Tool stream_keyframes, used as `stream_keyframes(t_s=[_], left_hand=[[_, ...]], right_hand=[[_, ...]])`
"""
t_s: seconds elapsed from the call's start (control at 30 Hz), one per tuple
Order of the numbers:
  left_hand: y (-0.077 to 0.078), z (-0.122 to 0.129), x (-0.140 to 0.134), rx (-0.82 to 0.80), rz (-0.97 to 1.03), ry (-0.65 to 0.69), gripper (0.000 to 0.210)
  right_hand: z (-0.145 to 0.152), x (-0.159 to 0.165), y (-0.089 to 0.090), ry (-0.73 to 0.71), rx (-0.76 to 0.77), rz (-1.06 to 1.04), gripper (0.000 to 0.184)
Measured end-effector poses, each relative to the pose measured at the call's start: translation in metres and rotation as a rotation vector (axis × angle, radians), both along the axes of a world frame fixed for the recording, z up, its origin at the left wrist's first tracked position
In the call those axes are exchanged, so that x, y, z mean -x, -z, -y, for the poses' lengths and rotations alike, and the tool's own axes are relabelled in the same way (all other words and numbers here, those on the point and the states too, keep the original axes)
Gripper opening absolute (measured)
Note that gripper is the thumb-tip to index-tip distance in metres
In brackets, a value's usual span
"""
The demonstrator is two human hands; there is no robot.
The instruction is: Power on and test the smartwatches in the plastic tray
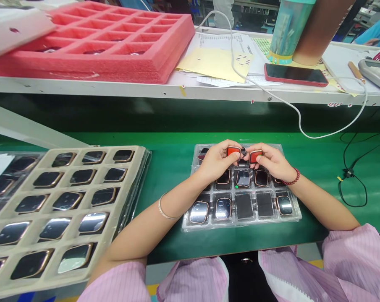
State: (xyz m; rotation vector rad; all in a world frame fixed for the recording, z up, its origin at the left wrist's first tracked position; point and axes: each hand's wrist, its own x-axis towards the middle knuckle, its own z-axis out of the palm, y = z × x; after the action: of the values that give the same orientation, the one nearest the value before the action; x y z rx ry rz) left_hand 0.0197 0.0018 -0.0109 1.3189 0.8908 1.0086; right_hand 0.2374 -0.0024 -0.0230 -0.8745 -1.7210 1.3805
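Observation:
Between the fingers of my left hand (223, 157) is a smartwatch case (233, 149) with a red-orange lit face. My right hand (267, 158) pinches a second smartwatch case (255, 156), also red-orange. The two cases are held close together, side by side, above the far rows of a clear plastic tray (186, 224). Several watch cases lie in the tray's pockets, among them a lit one (223, 208) in the near row. Two near-row pockets show only dark pads (244, 206). My hands hide part of the far rows.
To the left stands a cream tray (112, 209) of several dark-faced watch cases, stacked on other trays. A shelf above holds a pink foam tray (158, 63), papers, a phone (295, 75) and bottles. A white cable (298, 111) hangs from the shelf; black cords lie right.

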Motion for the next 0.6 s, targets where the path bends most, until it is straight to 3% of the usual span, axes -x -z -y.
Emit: stream_keyframes(t_s=[0.6], left_hand=[[-0.0054,0.0013,0.0006,0.071,-0.043,-0.057,0.027]], right_hand=[[0.004,0.0017,-0.0074,0.059,0.051,-0.046,0.027]])
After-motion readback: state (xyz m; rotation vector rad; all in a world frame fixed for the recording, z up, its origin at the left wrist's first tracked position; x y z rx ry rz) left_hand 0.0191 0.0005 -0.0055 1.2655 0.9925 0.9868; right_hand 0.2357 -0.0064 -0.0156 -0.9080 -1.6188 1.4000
